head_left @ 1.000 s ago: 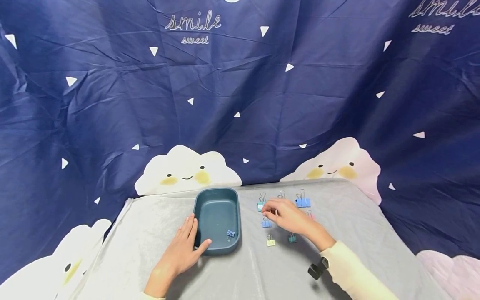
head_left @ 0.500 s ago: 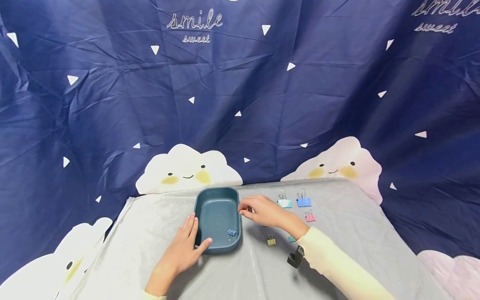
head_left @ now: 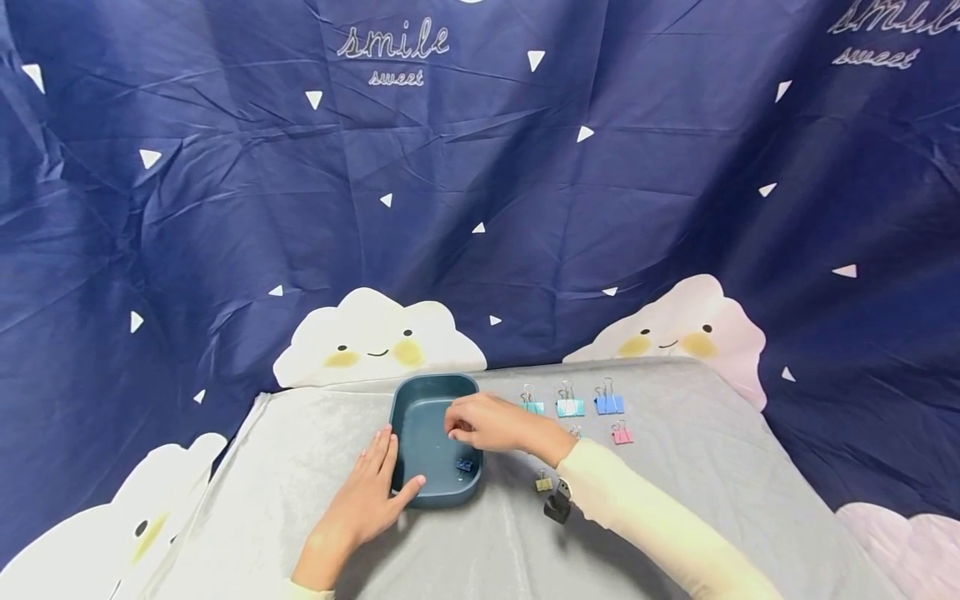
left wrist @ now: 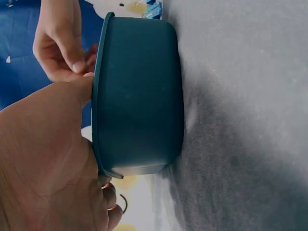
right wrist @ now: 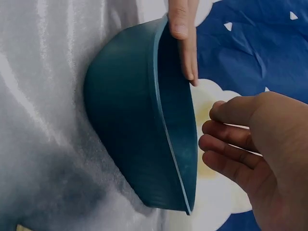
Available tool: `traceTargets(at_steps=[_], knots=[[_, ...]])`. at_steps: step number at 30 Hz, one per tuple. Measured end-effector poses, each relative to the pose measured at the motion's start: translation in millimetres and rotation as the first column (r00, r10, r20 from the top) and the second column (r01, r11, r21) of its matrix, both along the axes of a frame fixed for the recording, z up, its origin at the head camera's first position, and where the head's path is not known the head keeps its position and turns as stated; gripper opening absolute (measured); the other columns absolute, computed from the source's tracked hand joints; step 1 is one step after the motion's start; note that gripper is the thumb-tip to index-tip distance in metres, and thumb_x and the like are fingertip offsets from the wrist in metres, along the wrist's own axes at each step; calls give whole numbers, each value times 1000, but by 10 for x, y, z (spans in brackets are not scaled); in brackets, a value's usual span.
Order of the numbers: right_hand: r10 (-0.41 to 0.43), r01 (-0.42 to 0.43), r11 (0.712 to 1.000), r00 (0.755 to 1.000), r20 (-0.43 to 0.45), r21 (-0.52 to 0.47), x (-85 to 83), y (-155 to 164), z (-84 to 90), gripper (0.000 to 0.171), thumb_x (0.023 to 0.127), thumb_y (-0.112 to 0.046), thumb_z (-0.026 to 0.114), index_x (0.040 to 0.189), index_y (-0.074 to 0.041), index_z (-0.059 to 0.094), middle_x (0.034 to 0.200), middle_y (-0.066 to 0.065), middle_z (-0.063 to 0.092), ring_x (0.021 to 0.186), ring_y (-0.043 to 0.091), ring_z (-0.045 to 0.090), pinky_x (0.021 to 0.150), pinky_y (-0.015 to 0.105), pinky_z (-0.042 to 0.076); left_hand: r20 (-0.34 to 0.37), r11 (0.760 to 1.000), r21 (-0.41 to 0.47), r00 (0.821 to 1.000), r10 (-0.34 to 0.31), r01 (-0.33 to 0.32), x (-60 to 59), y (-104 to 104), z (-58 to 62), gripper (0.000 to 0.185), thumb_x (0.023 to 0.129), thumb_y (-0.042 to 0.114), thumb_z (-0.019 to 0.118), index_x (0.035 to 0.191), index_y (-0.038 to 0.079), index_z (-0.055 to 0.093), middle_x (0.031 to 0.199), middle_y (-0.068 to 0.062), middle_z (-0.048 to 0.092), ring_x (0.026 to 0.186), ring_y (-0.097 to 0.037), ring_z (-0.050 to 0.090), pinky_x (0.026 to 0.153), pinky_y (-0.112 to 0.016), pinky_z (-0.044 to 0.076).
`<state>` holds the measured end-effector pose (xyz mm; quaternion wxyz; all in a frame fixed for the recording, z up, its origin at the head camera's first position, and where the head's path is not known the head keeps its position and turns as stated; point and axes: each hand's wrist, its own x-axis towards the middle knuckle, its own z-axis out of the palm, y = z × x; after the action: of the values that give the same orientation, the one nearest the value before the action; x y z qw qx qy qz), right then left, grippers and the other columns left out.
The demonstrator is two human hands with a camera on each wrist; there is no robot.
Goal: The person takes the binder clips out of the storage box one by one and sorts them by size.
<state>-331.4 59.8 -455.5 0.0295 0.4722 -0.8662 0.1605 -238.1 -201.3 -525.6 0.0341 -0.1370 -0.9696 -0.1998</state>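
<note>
A dark teal box (head_left: pixel 435 498) stands on the grey cloth. My left hand (head_left: pixel 356 500) rests along its left rim, fingers straight and the thumb over the near corner. Inside the box, near its right front corner, lies a small blue binder clip (head_left: pixel 464 465). My right hand (head_left: pixel 483 422) hovers over the box's right side with its fingers bent and the thumb close to the index finger. In the right wrist view no clip shows at the right fingertips (right wrist: pixel 210 127); I cannot tell whether something is hidden in them.
Right of the box stand a teal clip (head_left: pixel 532 407), a white-and-teal clip (head_left: pixel 570 407) and a large blue clip (head_left: pixel 610 404). A pink clip (head_left: pixel 622 434) and a yellow clip (head_left: pixel 543 483) sit nearer. My right forearm (head_left: pixel 637 500) covers part of this area. A patterned blue curtain (head_left: pixel 480 167) hangs behind.
My right hand has moved left from among the binder clips, past the box's right rim, to above the box; something dark showed at its fingers half a second ago. My left hand stays put.
</note>
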Motion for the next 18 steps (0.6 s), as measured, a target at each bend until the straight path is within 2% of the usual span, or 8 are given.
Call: traceTargets(at_steps=[5,12,18], knots=[[33,-34,996,999,16,82,-45,-131,-44,6,102,-17,72,98,-18,76,90,-9,64,78,2,54,73,18,48,-4,1000,-2,1000,0,0,-1,0,2,94,106,62,53,165,-6,27,178,-22,17,166,-40,16,133,-61,23],[56,-64,980,997,46,190,-69,-260,-140,8,95,-12,76,100,-17,78,96,-7,68,82,0,60,75,16,51,-5,1000,-1,1000,-2,2,-5,1,4,96,105,65,51,165,-6,27,177,-22,18,166,-40,17,132,-61,24],[42,-59,957,997,67,283,-66,-312,-230,24,91,-1,74,105,-20,81,103,-8,72,86,1,64,77,17,54,3,1000,-1,1000,0,0,-5,2,18,94,106,62,54,165,-7,27,177,-23,18,166,-40,16,133,-61,23]])
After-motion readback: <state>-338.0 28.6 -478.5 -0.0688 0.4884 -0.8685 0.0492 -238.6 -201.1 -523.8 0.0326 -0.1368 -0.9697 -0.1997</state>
